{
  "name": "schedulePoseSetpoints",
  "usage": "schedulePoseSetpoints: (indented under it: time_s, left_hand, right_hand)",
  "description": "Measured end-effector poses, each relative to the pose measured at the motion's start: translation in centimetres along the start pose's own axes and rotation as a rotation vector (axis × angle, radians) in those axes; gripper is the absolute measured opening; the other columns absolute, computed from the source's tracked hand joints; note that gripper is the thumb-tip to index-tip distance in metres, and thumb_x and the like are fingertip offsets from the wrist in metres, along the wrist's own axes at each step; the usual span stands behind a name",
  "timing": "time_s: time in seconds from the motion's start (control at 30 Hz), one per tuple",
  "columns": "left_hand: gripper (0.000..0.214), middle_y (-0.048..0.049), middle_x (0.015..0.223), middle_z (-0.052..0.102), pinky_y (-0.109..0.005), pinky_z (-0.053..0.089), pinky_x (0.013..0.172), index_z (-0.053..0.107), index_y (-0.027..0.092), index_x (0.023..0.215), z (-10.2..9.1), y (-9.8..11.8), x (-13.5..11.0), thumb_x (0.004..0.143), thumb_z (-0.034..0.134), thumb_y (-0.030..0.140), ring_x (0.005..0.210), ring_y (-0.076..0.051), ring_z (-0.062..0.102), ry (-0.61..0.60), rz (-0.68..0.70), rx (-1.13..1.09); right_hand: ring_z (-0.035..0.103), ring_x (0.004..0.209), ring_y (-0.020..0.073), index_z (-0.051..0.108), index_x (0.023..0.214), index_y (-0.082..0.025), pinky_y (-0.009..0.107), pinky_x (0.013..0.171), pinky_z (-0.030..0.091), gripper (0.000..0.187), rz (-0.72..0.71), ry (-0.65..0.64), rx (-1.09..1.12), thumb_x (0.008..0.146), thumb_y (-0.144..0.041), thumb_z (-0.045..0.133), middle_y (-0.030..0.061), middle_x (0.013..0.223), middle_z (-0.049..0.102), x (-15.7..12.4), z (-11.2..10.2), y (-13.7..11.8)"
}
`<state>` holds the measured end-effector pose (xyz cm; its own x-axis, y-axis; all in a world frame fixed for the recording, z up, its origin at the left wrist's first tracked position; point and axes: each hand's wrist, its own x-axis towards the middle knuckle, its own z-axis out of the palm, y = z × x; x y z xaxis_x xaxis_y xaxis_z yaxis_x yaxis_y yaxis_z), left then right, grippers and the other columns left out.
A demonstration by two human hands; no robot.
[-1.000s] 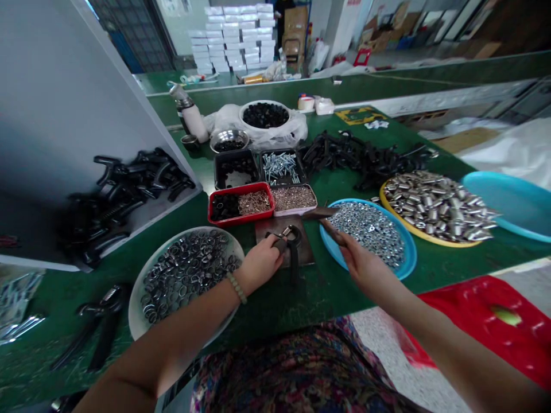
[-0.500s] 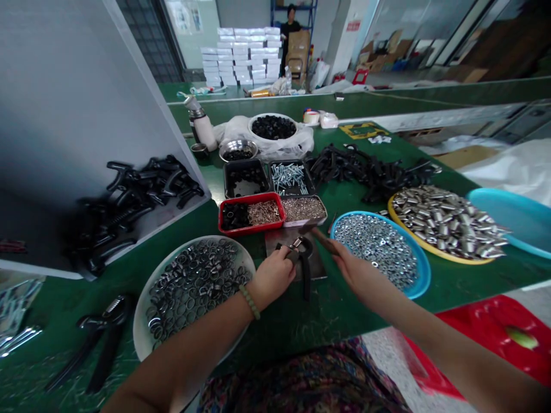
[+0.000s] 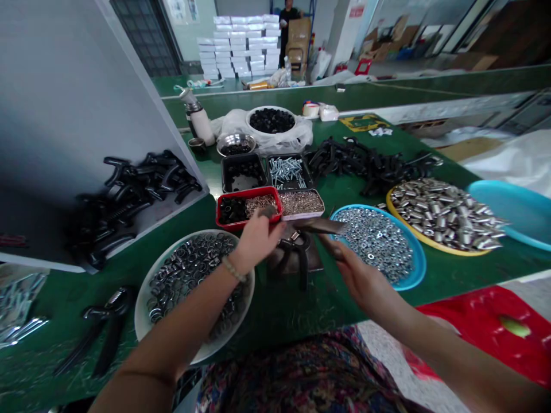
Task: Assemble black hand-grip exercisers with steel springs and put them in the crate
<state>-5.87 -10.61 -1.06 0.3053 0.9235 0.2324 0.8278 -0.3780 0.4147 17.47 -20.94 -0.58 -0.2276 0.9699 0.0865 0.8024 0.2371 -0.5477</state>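
My left hand (image 3: 257, 238) is over the near right edge of the red tray (image 3: 227, 225), thumb apart from the fingers. A dark patch shows at its fingertips; whether it is a finger cover or a part is unclear. Wrapped around a handle, my right hand (image 3: 355, 269) holds a hammer (image 3: 321, 225), its head blurred and hovering over the work spot. Beneath it a black hand grip (image 3: 303, 267) with a metal spring lies on a dark metal plate (image 3: 316, 259), touched by neither hand. Thin copper-coloured pins (image 3: 258, 205) and black parts fill the red tray.
A white bowl of metal rings (image 3: 144, 321) stands left; a blue basin of nuts (image 3: 419, 269) and a yellow basin of metal sleeves (image 3: 456, 248) stand right. Black handles (image 3: 361, 163) pile up behind. Another hand grip (image 3: 109, 321) lies front left. A person (image 3: 287, 28) stands far back.
My left hand has let go of the hand grip and moved up and left to the red tray. The hammer in my right hand has swung across above the plate.
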Motion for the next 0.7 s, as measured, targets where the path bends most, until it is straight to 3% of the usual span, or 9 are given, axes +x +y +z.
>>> schedulePoseSetpoints:
  time_s: [0.03, 0.1, 0.17, 0.27, 0.4, 0.57, 0.7]
  left_hand:
    - [0.037, -0.0132, 0.109, 0.059, -0.035, 0.045, 0.092, 0.061, 0.011, 0.107, -0.3, -0.1, 2.0, 0.094, 0.042, 0.04, 0.101, -0.022, 0.058, 0.037, 0.013, 0.047]
    - [0.033, -0.013, 0.106, 0.062, -0.037, 0.041, 0.095, 0.065, 0.012, 0.1, 0.1, 0.2, 6.1, 0.095, 0.042, 0.034, 0.106, -0.024, 0.055, -0.03, 0.1, 0.171]
    - [0.026, -0.0121, 0.105, 0.064, -0.041, 0.04, 0.093, 0.068, 0.015, 0.095, 1.3, 0.9, 9.3, 0.093, 0.045, 0.027, 0.108, -0.025, 0.054, -0.169, 0.166, 0.271]
    - [0.019, -0.0113, 0.1, 0.067, -0.043, 0.037, 0.092, 0.07, 0.015, 0.088, 3.6, 1.8, 11.7, 0.089, 0.051, 0.02, 0.105, -0.026, 0.055, -0.235, 0.184, 0.309]
    - [0.02, -0.0127, 0.101, 0.067, -0.044, 0.039, 0.089, 0.069, 0.014, 0.09, 4.9, 1.7, 12.3, 0.09, 0.05, 0.022, 0.103, -0.028, 0.058, -0.197, 0.172, 0.283]
    - [0.031, -0.013, 0.098, 0.069, -0.034, 0.044, 0.084, 0.065, 0.011, 0.098, 4.0, 1.1, 12.4, 0.096, 0.038, 0.025, 0.095, -0.022, 0.063, -0.157, 0.109, 0.197]
    - [0.026, -0.0085, 0.098, 0.07, -0.028, 0.047, 0.084, 0.063, 0.012, 0.106, 2.6, 1.5, 8.8, 0.095, 0.044, 0.027, 0.092, -0.018, 0.065, -0.144, 0.047, -0.073]
  right_hand:
    - [0.072, 0.082, 0.0237, 0.045, 0.139, -0.017, 0.033, 0.072, 0.056, 0.048, 0.019, -0.064, -0.019, 0.094, -0.029, 0.034, 0.0112, 0.1, 0.073, -0.1, 0.2, 0.0]
    - [0.072, 0.074, 0.0236, 0.049, 0.136, -0.017, 0.033, 0.067, 0.056, 0.046, 0.062, -0.139, -0.036, 0.094, -0.031, 0.033, 0.0103, 0.094, 0.074, -0.1, 0.4, -0.1]
    - [0.072, 0.085, 0.0245, 0.046, 0.138, -0.017, 0.034, 0.071, 0.056, 0.048, 0.066, -0.041, 0.002, 0.095, -0.034, 0.032, 0.0116, 0.105, 0.072, -0.1, 0.1, -0.2]
    - [0.07, 0.092, 0.0242, 0.045, 0.138, -0.017, 0.034, 0.076, 0.056, 0.049, 0.111, 0.164, 0.068, 0.095, -0.038, 0.033, 0.0122, 0.109, 0.071, -0.3, -1.1, -0.2]
    - [0.071, 0.078, 0.0239, 0.047, 0.135, -0.014, 0.035, 0.069, 0.056, 0.051, 0.234, 0.214, 0.104, 0.095, -0.041, 0.034, 0.0119, 0.091, 0.073, -0.7, -1.5, 1.0]
    - [0.071, 0.077, 0.0249, 0.05, 0.131, -0.012, 0.037, 0.069, 0.056, 0.051, 0.243, 0.226, 0.1, 0.094, -0.042, 0.034, 0.0136, 0.091, 0.072, -0.8, -0.6, 2.3]
    - [0.07, 0.077, 0.0232, 0.052, 0.13, -0.016, 0.035, 0.068, 0.056, 0.047, 0.237, 0.23, 0.151, 0.094, -0.04, 0.035, 0.0104, 0.088, 0.072, -1.1, -0.2, 2.4]
